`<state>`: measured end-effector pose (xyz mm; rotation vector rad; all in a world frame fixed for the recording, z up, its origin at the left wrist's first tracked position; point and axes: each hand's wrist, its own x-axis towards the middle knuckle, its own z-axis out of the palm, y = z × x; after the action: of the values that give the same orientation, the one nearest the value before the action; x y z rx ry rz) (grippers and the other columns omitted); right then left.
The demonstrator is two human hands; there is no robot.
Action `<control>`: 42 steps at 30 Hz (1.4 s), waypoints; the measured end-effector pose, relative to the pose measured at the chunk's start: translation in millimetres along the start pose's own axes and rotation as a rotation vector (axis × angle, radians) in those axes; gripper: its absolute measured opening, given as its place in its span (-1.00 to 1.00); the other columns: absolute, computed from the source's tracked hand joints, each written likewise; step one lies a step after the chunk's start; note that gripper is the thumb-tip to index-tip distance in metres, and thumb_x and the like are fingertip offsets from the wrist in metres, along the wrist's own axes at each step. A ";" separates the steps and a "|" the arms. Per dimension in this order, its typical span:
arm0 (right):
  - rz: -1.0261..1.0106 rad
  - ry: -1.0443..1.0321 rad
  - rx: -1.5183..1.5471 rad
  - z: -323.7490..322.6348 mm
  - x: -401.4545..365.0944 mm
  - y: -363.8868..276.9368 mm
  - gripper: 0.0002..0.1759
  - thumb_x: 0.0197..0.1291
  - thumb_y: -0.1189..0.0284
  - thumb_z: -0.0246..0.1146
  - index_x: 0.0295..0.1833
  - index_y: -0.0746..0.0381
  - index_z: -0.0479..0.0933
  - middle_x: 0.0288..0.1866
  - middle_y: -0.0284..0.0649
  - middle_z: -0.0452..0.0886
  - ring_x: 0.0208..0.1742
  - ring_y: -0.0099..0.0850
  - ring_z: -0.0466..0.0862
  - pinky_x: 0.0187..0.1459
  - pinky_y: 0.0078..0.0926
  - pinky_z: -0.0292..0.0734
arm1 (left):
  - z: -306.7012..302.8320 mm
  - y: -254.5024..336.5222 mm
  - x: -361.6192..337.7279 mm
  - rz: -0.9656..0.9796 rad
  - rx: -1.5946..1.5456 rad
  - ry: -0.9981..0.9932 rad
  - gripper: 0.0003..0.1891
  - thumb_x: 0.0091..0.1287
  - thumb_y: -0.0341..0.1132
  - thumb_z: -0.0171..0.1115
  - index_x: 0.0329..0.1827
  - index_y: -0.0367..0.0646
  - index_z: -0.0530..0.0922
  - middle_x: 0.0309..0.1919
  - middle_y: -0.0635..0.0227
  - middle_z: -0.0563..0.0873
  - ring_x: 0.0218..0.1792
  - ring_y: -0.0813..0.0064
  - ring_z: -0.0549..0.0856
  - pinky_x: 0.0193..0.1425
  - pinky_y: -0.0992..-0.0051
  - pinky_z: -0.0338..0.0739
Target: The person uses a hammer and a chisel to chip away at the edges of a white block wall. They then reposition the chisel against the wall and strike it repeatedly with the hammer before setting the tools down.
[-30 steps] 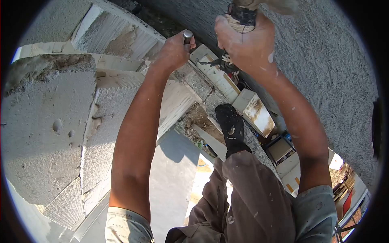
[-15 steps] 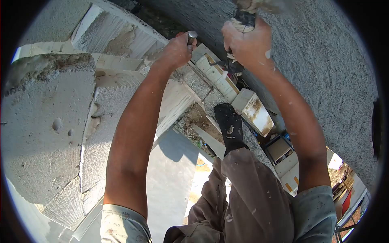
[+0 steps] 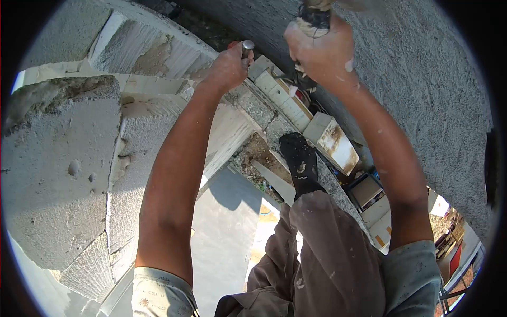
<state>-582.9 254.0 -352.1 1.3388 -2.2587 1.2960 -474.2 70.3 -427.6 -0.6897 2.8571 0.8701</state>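
My left hand (image 3: 226,70) is closed around a metal chisel (image 3: 247,46), its round shiny end sticking out above the thumb. It is over the edge of the pale block wall, and the chisel's other end is hidden. Higher up and to the right, my right hand (image 3: 321,55) grips the handle of what looks like a hammer (image 3: 317,17), wrapped in dark tape. The upper part of that tool is blurred and cut off at the frame's top. Dust and pale specks cover both hands.
My foot in a dark sock (image 3: 298,158) stands on a narrow wall top (image 3: 277,129). A rough grey wall (image 3: 422,105) rises on the right. Large pale blocks (image 3: 63,174) are at the left. Below lie a stained white box (image 3: 332,140) and rubble (image 3: 259,150).
My right hand has shifted slightly left and up with the hammer. The left hand keeps its grip on the chisel, and the whole view has tilted a little.
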 end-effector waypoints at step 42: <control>0.388 -0.193 0.288 -70.9 21.5 -22.5 -0.72 0.15 0.36 0.35 -0.19 0.35 0.52 -0.59 -0.25 0.60 -0.62 -0.51 0.59 -0.53 -0.51 0.50 | -0.2 -2.5 -1.7 -0.098 0.086 0.060 -0.87 0.39 -0.37 0.16 -0.07 -0.17 0.56 -0.20 0.06 0.73 -0.07 -0.01 0.70 0.01 0.18 0.54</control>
<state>-593.9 291.3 -285.1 1.1892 -2.6420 1.7420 -471.5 69.0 -428.4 -0.8518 2.8646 0.7213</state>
